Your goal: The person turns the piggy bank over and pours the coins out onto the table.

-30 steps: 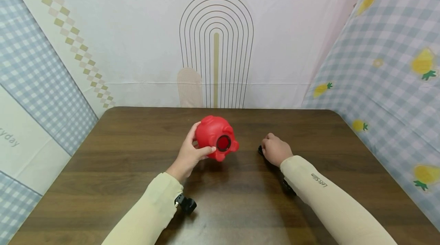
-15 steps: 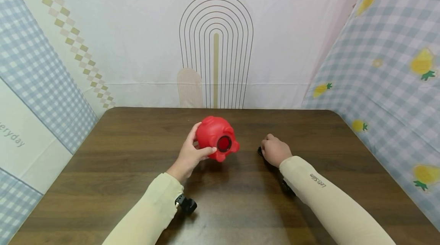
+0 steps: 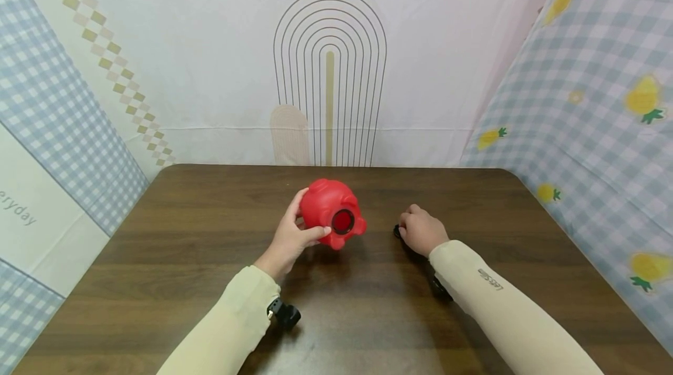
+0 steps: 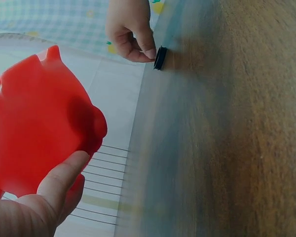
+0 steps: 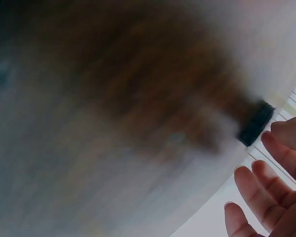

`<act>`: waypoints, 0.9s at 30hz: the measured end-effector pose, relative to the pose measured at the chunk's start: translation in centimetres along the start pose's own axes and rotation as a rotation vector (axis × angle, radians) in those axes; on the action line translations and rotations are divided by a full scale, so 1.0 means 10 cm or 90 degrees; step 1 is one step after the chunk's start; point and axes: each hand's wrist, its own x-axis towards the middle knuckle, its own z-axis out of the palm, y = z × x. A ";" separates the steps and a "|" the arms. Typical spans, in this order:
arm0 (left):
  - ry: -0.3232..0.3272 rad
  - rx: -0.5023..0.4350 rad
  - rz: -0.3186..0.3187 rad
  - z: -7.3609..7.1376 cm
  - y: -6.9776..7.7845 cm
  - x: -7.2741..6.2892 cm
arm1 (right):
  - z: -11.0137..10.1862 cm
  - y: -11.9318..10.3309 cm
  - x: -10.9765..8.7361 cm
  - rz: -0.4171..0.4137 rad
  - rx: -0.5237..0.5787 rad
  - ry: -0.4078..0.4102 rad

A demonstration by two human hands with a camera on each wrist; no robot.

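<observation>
My left hand (image 3: 289, 240) grips a red piggy bank (image 3: 325, 202), its thumb beside the round, dark-rimmed hole in the underside. Stubby feet stick out around that hole, which faces toward me and to the right. In the left wrist view the bank's red side (image 4: 34, 118) is held off the wooden tabletop. Over on the right, a small round black plug (image 4: 160, 58) lies flat on the table. My right hand (image 3: 422, 230) is above it, thumb and index tips right at its top edge. The right wrist view shows those fingers (image 5: 259, 190) loosely bent, not wrapped around the plug (image 5: 256, 123).
Both hands are over a dark brown wooden table (image 3: 184, 281). Behind it hangs a white cloth (image 3: 210, 59) with an arch print, and a checked cloth with fruit prints (image 3: 594, 147) hangs at the right. A black wrist camera (image 3: 284, 312) hangs under the left sleeve.
Hardly anything differs. The piggy bank has shifted very slightly right and down in the head view, still in my left hand; my right hand stays by the plug.
</observation>
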 end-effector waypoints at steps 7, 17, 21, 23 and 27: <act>-0.020 -0.009 -0.008 0.01 0.02 -0.03 | -0.07 -0.04 -0.01 0.020 0.053 0.020; -0.018 0.047 0.016 0.03 0.01 -0.05 | -0.10 -0.11 -0.02 0.038 0.130 0.024; -0.014 0.080 0.046 0.02 0.01 -0.05 | -0.10 -0.14 -0.01 0.045 0.170 0.018; -0.017 0.086 0.056 0.02 0.01 -0.06 | -0.11 -0.16 -0.01 0.051 0.193 0.017; -0.019 0.099 0.071 0.02 0.00 -0.06 | -0.14 -0.19 0.00 0.057 0.230 0.013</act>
